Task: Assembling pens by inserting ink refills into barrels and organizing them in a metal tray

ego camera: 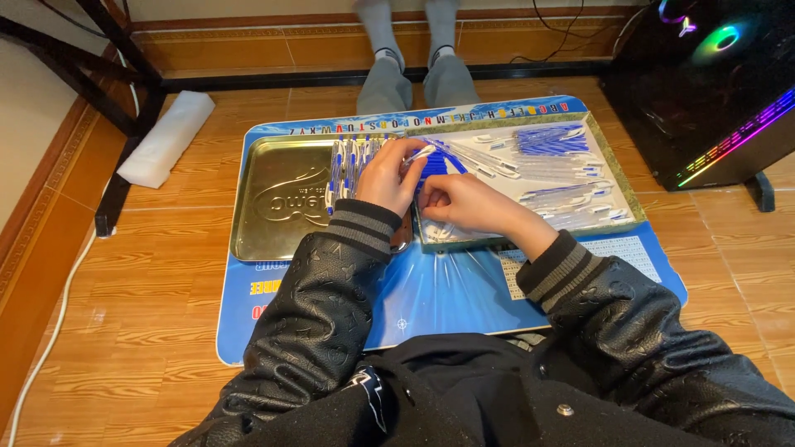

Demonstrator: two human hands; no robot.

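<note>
Sitting on the tiled floor (124,331), a person in a black jacket works over a blue mat (447,290) that carries two shallow trays side by side. The left hand (387,175) rests at the right edge of the gold metal tray (273,207), fingers curled around a white pen with blue parts (421,154), its far end poking out between thumb and fingers. The right hand (464,203) lies just beside it, touching or nearly touching, fingers bent over the near left corner of the green-rimmed tray (617,178); whether it grips anything of its own I cannot tell.

A neat row of pens (352,165) stands packed together in the gold tray just behind the left hand, while loose pens and pen parts (546,165) lie scattered across the green-rimmed tray. Keeping the loose pieces on the right and the ordered row on the left puts both within short reach of either hand.

Far off, grey-trousered legs in socks (410,50) of another person stretch towards the mat. A computer case with coloured lights (704,83) stands far right, and a white foam block (166,136) lies far left.
</note>
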